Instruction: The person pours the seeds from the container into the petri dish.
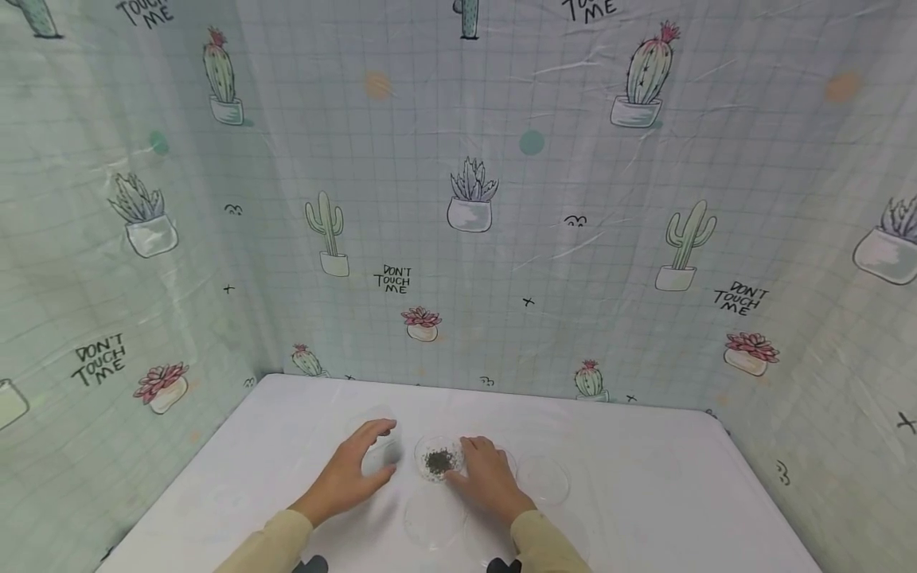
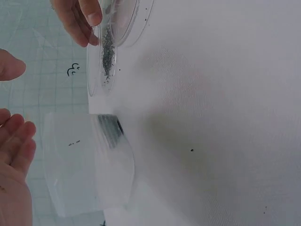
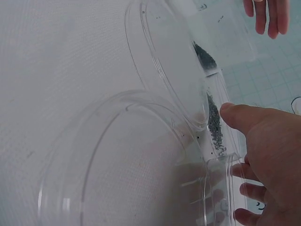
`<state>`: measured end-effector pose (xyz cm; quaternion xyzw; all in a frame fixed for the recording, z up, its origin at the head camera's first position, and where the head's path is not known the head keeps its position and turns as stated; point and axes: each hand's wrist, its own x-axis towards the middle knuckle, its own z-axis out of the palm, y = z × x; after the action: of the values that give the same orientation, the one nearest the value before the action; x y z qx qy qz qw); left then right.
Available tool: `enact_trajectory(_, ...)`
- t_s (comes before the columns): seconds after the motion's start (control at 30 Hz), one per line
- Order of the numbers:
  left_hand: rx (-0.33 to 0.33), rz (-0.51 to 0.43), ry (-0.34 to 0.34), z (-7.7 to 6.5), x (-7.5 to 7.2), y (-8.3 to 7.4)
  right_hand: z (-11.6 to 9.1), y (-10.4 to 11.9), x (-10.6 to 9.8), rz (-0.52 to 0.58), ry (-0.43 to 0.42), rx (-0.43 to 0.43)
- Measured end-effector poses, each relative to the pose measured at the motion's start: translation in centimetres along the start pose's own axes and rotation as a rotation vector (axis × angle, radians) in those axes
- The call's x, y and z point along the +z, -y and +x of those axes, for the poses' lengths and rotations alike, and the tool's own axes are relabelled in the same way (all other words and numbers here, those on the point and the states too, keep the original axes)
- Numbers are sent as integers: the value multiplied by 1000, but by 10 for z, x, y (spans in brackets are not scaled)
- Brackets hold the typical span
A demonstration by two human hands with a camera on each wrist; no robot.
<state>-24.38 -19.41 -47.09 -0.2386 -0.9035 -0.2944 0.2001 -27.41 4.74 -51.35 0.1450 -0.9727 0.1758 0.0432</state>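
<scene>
My left hand (image 1: pixel 347 473) hovers with thumb and fingers spread apart, holding nothing. Close by stands a clear plastic bag (image 2: pixel 84 165) with something dark low inside it. Right of that hand, a clear petri dish (image 1: pixel 423 446) sits on the white table with a heap of dark granules (image 1: pixel 439 461) in it. My right hand (image 1: pixel 494 481) is at the dish's right edge, its thumb and bent fingers on the rim. In the right wrist view the thumb (image 3: pixel 237 115) lies beside the granules; clear dishes partly cover the fingertips.
A clear round dish (image 1: pixel 433 517) lies in front of the granule dish, another (image 1: pixel 543 480) to the right of my right hand. Stray dark specks (image 2: pixel 192 150) dot the white table (image 1: pixel 645 493). A cactus-print sheet (image 1: pixel 501 263) rises behind and at both sides.
</scene>
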Motion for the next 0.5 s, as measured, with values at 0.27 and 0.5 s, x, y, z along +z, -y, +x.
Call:
enact_trajectory(0.27, 4, -124, 142, 0, 3, -6, 4, -1, 1, -19, -14, 3)
enact_trajectory(0.5, 49, -178, 250, -5, 16, -10, 3, 0, 3, -15, 1, 24)
